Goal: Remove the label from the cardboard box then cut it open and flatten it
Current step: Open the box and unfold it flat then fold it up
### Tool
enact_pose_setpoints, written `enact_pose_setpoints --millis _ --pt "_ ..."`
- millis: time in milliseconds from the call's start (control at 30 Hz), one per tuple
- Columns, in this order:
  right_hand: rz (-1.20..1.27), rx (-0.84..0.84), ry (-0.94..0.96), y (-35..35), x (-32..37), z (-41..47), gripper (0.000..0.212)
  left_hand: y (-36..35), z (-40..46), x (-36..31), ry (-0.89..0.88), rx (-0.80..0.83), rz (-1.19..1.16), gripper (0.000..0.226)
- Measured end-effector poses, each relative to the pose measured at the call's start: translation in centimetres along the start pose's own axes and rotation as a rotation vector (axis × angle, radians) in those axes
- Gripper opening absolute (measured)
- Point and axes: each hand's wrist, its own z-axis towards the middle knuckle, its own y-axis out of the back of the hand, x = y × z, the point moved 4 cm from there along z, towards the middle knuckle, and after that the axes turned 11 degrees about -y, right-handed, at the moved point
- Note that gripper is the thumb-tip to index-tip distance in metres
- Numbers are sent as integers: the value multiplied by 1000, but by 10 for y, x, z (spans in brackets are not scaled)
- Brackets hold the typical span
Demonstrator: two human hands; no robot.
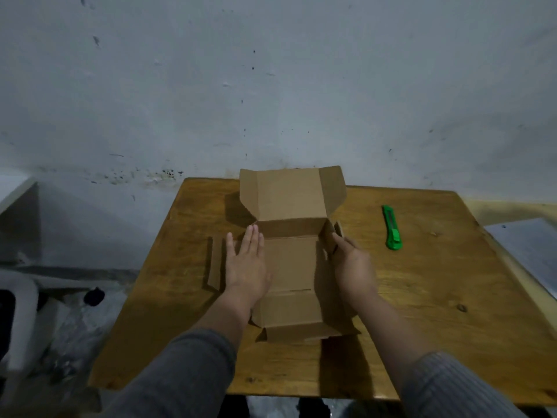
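The left hand (247, 263) is covering the box (289, 267)'s left panel; the right hand (351, 260)'s fingertips are hiding behind its right flap

Dim, soft, slightly blurred; edges bend outward.

Wooden table (422, 297) bears opened cardboard box (289, 267), green cutter (392, 227).

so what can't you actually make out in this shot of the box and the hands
- Head view: the right hand fingertips, hidden behind the raised side flap of the cardboard box.
- Head view: the cardboard under the flat left hand.
- Head view: any label or leftover tape; only plain inner faces show.
- Head view: the green box cutter blade, too small to tell if it is out.
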Motion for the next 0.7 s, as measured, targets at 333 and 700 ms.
enact_pose_setpoints --millis 333,700 --pt "-124 31 -87 2 -29 17 59 2 29 -19 -26 18 -92 108" --pt "-246 -26 -38 20 -5 41 36 -20 28 -16 -109 66 -193 102"
